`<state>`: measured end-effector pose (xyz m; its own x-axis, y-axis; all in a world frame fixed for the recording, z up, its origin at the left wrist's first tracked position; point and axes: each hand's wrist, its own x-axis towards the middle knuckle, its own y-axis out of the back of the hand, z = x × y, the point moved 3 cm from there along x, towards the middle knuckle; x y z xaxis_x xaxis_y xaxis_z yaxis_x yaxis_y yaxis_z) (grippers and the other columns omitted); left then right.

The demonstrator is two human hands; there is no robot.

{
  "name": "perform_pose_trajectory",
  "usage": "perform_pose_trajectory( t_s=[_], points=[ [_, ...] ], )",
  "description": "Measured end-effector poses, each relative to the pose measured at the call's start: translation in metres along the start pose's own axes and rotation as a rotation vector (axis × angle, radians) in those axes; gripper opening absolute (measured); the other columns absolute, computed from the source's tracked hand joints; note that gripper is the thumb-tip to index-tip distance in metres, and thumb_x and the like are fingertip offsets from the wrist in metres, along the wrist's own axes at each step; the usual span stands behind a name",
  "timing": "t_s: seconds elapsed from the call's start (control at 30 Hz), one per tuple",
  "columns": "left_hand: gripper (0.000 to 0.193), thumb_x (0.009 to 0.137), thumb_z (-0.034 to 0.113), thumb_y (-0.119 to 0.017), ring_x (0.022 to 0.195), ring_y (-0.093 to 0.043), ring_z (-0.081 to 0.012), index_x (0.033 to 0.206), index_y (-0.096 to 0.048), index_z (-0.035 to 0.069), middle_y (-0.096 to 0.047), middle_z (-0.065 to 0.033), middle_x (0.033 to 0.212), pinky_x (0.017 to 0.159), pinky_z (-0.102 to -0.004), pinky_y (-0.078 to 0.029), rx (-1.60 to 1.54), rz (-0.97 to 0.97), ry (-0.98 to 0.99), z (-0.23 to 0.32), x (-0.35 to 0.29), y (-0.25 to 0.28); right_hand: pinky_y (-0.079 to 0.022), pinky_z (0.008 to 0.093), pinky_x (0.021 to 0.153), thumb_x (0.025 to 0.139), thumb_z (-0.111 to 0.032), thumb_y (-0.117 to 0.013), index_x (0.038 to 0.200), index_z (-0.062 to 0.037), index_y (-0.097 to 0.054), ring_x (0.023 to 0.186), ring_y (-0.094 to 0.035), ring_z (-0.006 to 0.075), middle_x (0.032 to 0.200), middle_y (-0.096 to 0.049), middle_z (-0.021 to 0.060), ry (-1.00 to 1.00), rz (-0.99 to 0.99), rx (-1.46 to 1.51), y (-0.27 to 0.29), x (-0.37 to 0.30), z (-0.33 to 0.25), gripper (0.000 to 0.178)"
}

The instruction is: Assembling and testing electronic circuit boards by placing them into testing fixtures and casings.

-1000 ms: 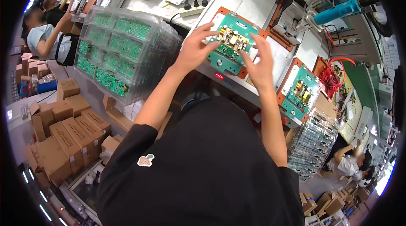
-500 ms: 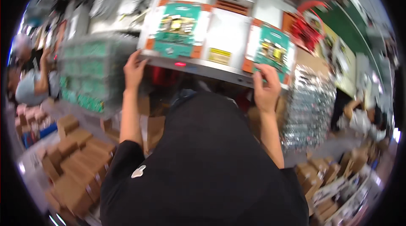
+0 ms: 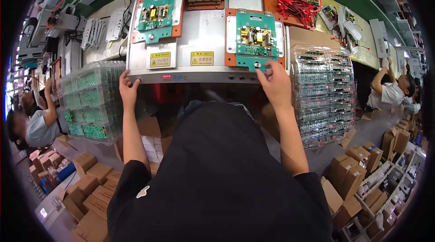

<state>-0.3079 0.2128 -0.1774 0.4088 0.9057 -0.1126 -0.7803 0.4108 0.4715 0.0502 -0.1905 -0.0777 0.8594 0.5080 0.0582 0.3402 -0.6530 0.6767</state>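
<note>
Hands parted now, no longer together over the left circuit board [image 3: 154, 13]; that board lies beyond and to the right of the left hand [image 3: 129, 90], its orange base farther back than before, baring a yellow warning label [image 3: 160, 60] nearer the bench edge

Reading of the change: left board seems let go, attention passing to the right circuit board [image 3: 256, 36], which sits in its green plate [image 3: 243, 60] just beyond the right hand [image 3: 275, 85]

Left hand: at the left end of the front panel [image 3: 204, 77], fingers loosely bent, thumb apart, nothing seen in its grasp; forearm nearly straight up from the elbow

Right hand: forearm slants inward, forefinger and thumb bent about the small round knob [image 3: 257, 65] at the plate's near end; whether they pinch it or only hover, can't tell at this size

Clear tray stack [image 3: 321, 97] stands just right of the right hand
</note>
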Motion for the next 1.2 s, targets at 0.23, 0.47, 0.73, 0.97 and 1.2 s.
perform_pose_trajectory(
  t_s=[0.23,0.47,0.73,0.97,1.2],
  points=[
    [0.042,0.090,0.000,-0.067,0.122,-0.057,-0.0231,0.131,-0.058,0.002,-0.056,-0.0128,0.134,0.091,-0.0349,-0.054,0.115,0.279,-0.251,0.066,-0.030,-0.027,-0.050,0.0387,0.055,0.084,-0.036,-0.074,0.078,-0.0097,-0.057,0.063,-0.064,0.0261,0.080,-0.065,0.0055,0.150,-0.067,-0.525,-0.032,0.017,-0.013,0.032],
    [0.037,0.091,-0.005,-0.061,0.124,-0.055,-0.0225,0.128,-0.059,0.001,-0.054,-0.0131,0.138,0.092,-0.0306,-0.052,0.101,0.160,-0.413,0.137,-0.067,-0.079,-0.050,0.0385,0.061,0.077,-0.022,-0.081,0.076,-0.0087,-0.058,0.071,-0.064,0.0292,0.083,-0.067,0.0078,0.426,0.016,-0.293,0.004,0.012,-0.004,0.027],
    [0.027,0.094,-0.008,-0.056,0.101,-0.063,-0.0127,0.119,-0.063,0.000,-0.063,-0.0076,0.116,0.084,-0.0252,-0.052,-0.144,-0.077,-0.308,0.145,-0.097,-0.115,-0.052,0.0330,0.070,0.084,-0.010,-0.073,0.102,-0.0059,-0.070,0.075,-0.065,0.0248,0.096,-0.070,0.0081,0.692,0.424,-0.132,0.057,0.180,-0.078,0.018],
    [0.015,0.095,-0.005,-0.061,0.089,-0.065,-0.0113,0.108,-0.068,-0.001,-0.069,-0.0054,0.100,0.080,-0.0230,-0.050,-0.165,-0.240,-0.341,0.156,-0.122,-0.125,-0.054,0.0412,0.083,0.089,-0.017,-0.065,0.103,-0.0100,-0.073,0.095,-0.068,0.0303,0.106,-0.071,0.0114,0.499,-0.042,-0.087,-0.003,0.228,-0.009,0.017],
    [0.015,0.097,-0.002,-0.060,0.083,-0.065,-0.0114,0.110,-0.068,-0.003,-0.072,-0.0084,0.098,0.077,-0.0238,-0.051,-0.369,-0.368,-0.071,0.165,-0.129,-0.133,-0.056,0.0457,0.073,0.082,-0.014,-0.062,0.084,-0.0054,-0.070,0.090,-0.069,0.0333,0.087,-0.068,0.0144,0.713,-0.401,-0.625,-0.074,0.185,-0.014,0.012]
  ],
)
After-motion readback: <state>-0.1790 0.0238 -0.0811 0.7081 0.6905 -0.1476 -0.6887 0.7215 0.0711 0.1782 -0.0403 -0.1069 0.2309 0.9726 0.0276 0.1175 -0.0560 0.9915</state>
